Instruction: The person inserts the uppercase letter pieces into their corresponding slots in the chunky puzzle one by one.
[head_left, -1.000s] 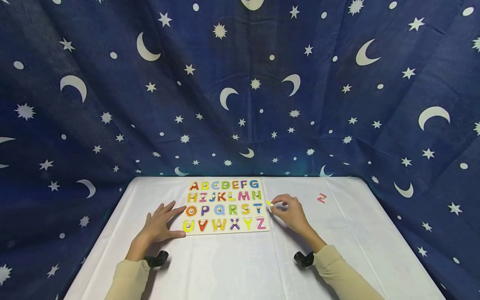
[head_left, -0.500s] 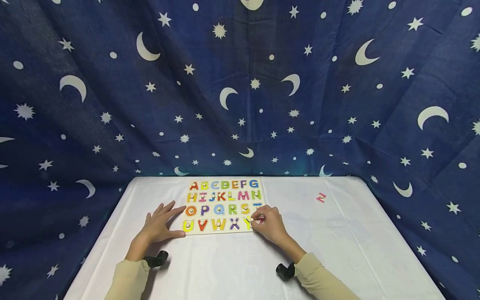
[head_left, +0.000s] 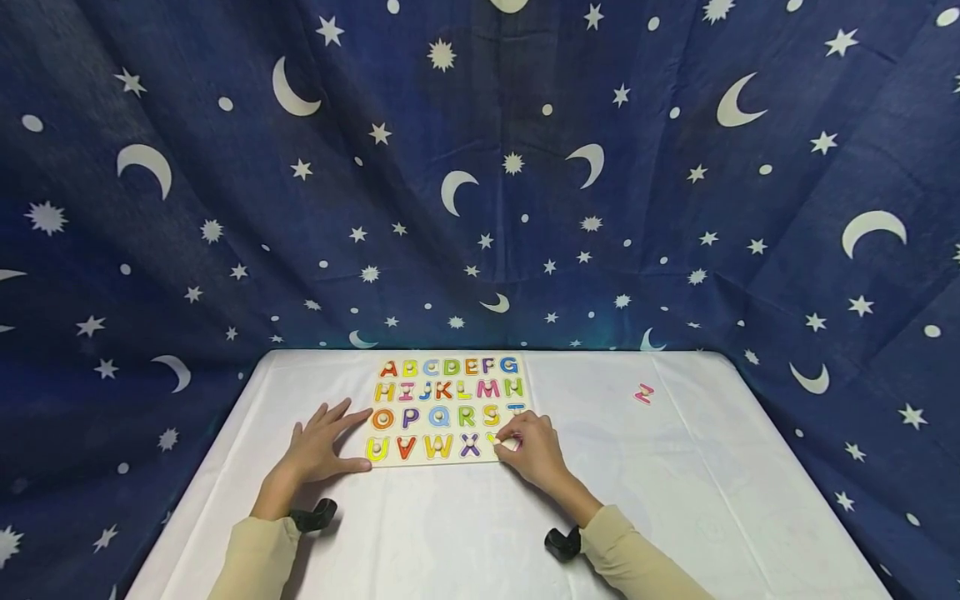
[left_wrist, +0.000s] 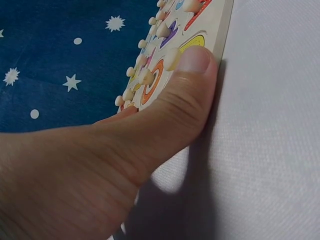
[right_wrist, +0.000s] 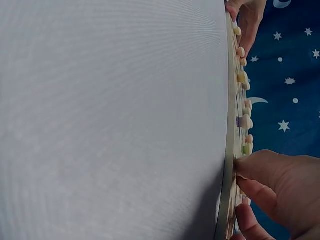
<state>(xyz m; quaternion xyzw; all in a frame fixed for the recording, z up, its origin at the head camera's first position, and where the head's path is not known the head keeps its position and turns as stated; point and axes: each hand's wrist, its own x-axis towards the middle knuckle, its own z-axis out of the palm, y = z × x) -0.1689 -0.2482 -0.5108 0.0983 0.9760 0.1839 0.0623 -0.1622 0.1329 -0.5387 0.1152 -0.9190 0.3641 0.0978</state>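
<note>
A wooden alphabet puzzle board [head_left: 423, 417] lies on the white cloth, its colourful letters bearing small knobs. My right hand [head_left: 536, 450] pinches the yellow letter Y [head_left: 491, 437] between thumb and fingertips, at the Y place in the bottom row. It covers the board's lower right corner, so how deep the letter sits cannot be seen. My left hand [head_left: 318, 446] rests at the board's left edge with fingers spread. In the left wrist view its thumb [left_wrist: 192, 75] touches the corner beside the yellow U. A loose pink letter Z [head_left: 643, 393] lies to the right of the board.
White cloth [head_left: 442, 533] covers the table around the board. Behind the far edge hangs a dark blue curtain [head_left: 405, 200] with moons and stars. Each wrist wears a black camera mount, such as the right one [head_left: 562, 544].
My right hand has moved left from beside the board, carrying the yellow letter Y to the bottom row. The left hand has stayed in place, and so has the pink Z.
</note>
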